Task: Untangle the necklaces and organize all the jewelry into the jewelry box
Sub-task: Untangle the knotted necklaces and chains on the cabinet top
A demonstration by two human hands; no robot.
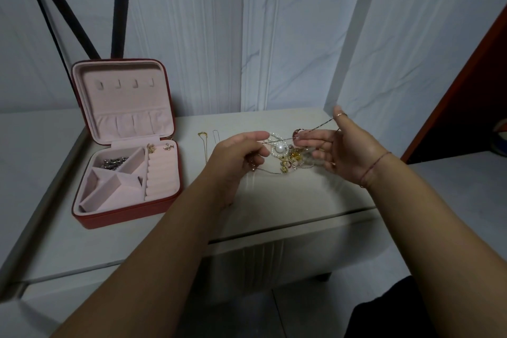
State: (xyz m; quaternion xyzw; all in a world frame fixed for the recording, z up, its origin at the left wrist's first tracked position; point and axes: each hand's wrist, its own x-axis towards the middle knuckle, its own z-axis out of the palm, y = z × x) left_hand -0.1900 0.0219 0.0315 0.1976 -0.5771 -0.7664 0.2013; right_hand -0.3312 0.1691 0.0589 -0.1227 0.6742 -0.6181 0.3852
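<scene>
We pinch a thin chain (318, 125) in the curled fingers of our left hand (238, 156) and drape it over the straight, spread fingers of our right hand (348, 151), so it runs taut above the tangle (285, 158) and its snags show. The tangle lies on the table (274, 200), right of the open jewelry box (126, 217), near 2 necklaces (204, 145) laid straight.

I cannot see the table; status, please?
Left hand pinches thin chain, right hand open, chain over its thumb. Tangle on table between hands. Jewelry box open, nothing blocking.
</scene>
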